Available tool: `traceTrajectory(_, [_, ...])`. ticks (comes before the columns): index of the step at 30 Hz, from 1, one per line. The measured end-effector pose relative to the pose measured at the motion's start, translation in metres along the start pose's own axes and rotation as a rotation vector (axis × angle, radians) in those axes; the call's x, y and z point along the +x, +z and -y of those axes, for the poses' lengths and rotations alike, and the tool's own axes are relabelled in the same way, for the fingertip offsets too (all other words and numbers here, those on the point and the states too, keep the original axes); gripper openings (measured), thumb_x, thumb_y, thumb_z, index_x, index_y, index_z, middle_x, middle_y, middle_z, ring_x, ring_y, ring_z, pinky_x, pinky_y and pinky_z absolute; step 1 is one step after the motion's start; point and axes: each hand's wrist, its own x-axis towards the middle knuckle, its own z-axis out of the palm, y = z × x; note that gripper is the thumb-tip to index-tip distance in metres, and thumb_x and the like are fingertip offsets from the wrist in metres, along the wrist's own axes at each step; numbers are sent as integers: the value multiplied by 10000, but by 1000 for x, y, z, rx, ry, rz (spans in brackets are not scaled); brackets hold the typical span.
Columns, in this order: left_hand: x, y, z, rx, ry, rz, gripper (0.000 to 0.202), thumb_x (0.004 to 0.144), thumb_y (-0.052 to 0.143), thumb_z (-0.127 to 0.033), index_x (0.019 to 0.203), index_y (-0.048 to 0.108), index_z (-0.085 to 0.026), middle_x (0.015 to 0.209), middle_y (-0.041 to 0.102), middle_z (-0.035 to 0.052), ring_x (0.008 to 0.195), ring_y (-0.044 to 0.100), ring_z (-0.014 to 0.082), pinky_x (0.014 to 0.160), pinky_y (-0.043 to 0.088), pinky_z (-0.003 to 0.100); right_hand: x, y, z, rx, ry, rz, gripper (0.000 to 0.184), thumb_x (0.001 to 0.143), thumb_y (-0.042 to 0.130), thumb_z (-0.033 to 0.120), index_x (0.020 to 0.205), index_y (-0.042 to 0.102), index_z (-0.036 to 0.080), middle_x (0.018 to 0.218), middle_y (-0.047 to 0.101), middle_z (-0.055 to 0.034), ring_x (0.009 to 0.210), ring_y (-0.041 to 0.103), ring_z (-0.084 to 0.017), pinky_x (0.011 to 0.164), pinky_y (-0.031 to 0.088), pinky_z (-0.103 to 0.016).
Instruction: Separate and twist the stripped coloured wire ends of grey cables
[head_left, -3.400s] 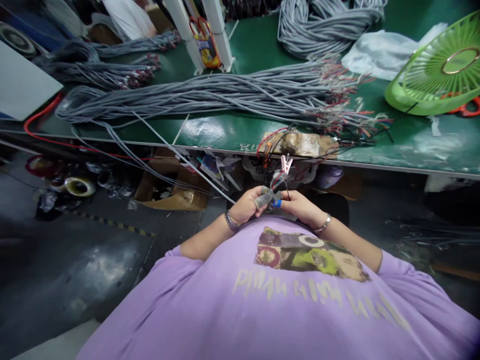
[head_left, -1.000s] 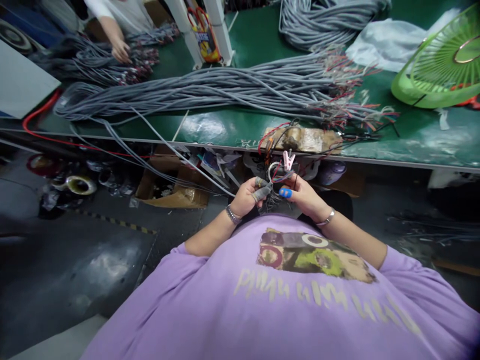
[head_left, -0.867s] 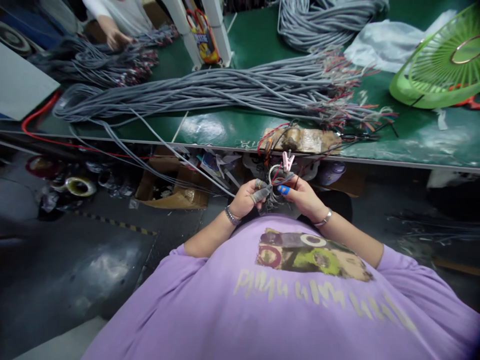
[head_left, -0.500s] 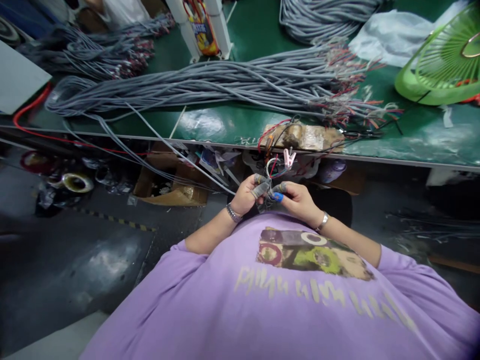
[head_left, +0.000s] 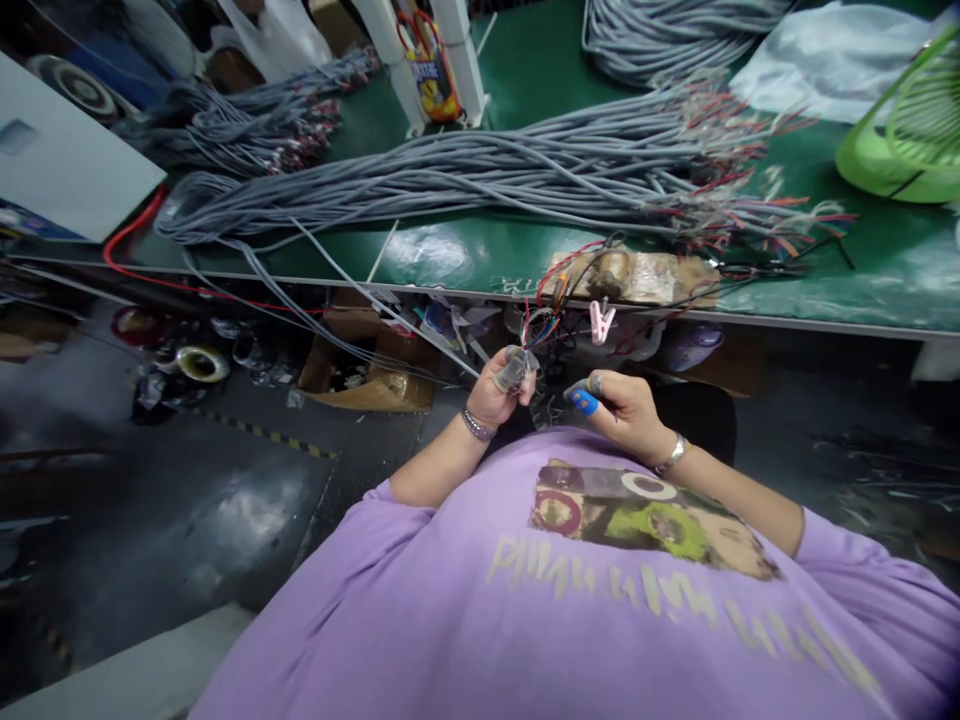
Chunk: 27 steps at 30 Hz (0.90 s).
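Cable (head_left: 439,344) runs from bench (head_left: 517,60) down to your left hand (head_left: 501,390), which pinches its end, wires (head_left: 526,333) poking up. Your right hand (head_left: 628,412) near, fingers curled; cannot tell if it grips anything. Pink clip (head_left: 601,323) and taped block (head_left: 651,278) ahead at bench edge. Cable bundle (head_left: 450,180) lies beyond, green fan (head_left: 862,165) off right.

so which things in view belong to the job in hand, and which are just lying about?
Job, by the look of it:
left hand, holding a grey cable
right hand, apart from it
cable bundle, likely

Lying about, seemingly:
fan
plastic bag
yellow roll
box
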Motion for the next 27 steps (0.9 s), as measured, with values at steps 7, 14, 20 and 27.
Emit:
traceTrajectory(7, [-4,5,-4,103,17,-65,531,656,801,-637,805,561,-187,518,529,-75,350,392,38,355,273,186,-6,-12,-4,-108,54,-68,319,967,519,437,871,692,187,687,644,-35,603,583,-144,573,447,-262])
traceTrajectory(14, [-14,21,-17,426,167,-100,427,747,779,-534,911,694,-149,628,668,-15,463,528,53,440,418,171,-8,-40,7,-485,129,4,494,1000,318,599,938,599,197,769,629,-60,655,554,-192,599,380,-311])
traceTrajectory(20, [-21,27,-20,696,300,35,366,846,704,-462,1010,759,-139,942,782,78,836,720,168,784,584,262,4,-41,18,-677,107,-64,395,962,506,441,643,479,209,661,493,-39,638,429,-177,598,266,-323])
traceTrajectory(27, [-24,25,-20,780,384,93,268,886,673,-344,1030,762,-136,961,792,84,839,739,171,776,601,260,6,-38,9,-716,111,-95,381,937,555,433,641,472,207,667,469,-35,667,402,-184,620,257,-324])
